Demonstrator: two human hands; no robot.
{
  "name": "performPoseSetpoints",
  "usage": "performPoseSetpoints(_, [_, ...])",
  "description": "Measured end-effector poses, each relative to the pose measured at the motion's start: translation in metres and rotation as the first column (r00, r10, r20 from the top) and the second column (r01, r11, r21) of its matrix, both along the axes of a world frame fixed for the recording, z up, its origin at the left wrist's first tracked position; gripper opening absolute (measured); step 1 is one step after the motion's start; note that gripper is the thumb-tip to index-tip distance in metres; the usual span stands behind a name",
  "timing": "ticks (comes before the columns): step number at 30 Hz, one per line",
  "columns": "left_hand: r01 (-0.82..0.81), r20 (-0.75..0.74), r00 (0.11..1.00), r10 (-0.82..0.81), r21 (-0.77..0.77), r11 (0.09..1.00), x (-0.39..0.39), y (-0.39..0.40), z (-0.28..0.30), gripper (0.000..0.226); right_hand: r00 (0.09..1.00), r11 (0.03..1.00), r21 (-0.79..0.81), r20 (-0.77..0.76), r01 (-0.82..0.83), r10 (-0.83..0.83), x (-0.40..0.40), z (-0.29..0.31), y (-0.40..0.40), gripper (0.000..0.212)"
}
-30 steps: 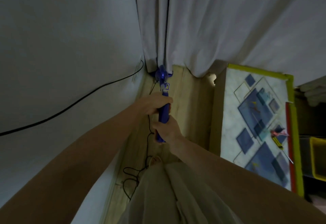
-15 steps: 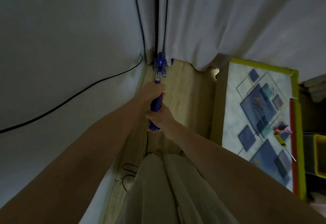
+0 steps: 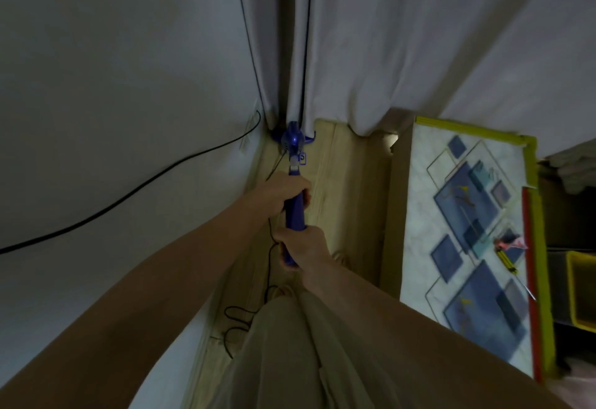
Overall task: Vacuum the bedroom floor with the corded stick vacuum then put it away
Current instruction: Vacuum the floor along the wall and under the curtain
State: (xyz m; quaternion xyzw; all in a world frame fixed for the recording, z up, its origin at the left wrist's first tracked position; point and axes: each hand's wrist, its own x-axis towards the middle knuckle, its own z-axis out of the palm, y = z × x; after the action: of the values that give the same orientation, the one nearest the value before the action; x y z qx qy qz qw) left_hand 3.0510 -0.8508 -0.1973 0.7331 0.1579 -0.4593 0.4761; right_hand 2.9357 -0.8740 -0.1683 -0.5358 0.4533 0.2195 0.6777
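Both hands wrapped around the blue stick vacuum [image 3: 295, 212]: left hand [image 3: 283, 192] upper, right hand [image 3: 304, 247] lower. Head sits at 12 o'clock in the curtain [image 3: 371, 54] corner. I'd stroke slowly, keeping the cord [image 3: 269, 231] clear.

The strip of wooden floor [image 3: 335, 189] is narrow: wall [image 3: 113, 86] tight on its left, patterned table [image 3: 467, 215] on its right, curtain [image 3: 387, 37] closing its far end. A black cord [image 3: 245, 315] loops across its near part.
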Motion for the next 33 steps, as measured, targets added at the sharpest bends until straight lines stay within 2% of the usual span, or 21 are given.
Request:
performPoseSetpoints(6, [-0.022,0.016,1.0,0.022,-0.011,1.0,0.018,-0.009,-0.005,0.022,0.995,0.996,0.002,-0.02,-0.093,0.093,0.026,-0.007,-0.012,0.014])
performPoseSetpoints(12, [0.025,0.002,1.0,-0.025,-0.021,0.999,0.031,-0.021,-0.012,0.016,0.999,0.995,0.096,-0.028,0.03,-0.028,0.038,-0.021,-0.024,0.013])
performPoseSetpoints(19, [-0.11,-0.069,0.993,0.095,-0.269,0.957,0.013,-0.026,-0.01,0.025,0.999,0.997,0.059,0.021,0.043,-0.044,0.021,-0.012,-0.046,0.013])
performPoseSetpoints(22, [-0.122,-0.09,0.991,0.098,-0.328,0.937,0.003,-0.036,-0.002,0.027,0.997,0.999,0.022,0.065,0.035,-0.036,0.008,-0.002,-0.063,0.016])
performPoseSetpoints(27, [-0.054,-0.064,0.997,0.034,-0.336,0.94,-0.014,-0.048,-0.002,0.028,0.997,1.0,-0.017,0.08,0.004,-0.003,-0.013,0.003,-0.078,0.019])
performPoseSetpoints(33, [-0.028,-0.019,1.0,0.023,-0.305,0.952,-0.02,-0.048,-0.026,0.018,0.996,0.995,-0.054,0.026,-0.078,0.08,-0.014,-0.014,-0.077,0.01])
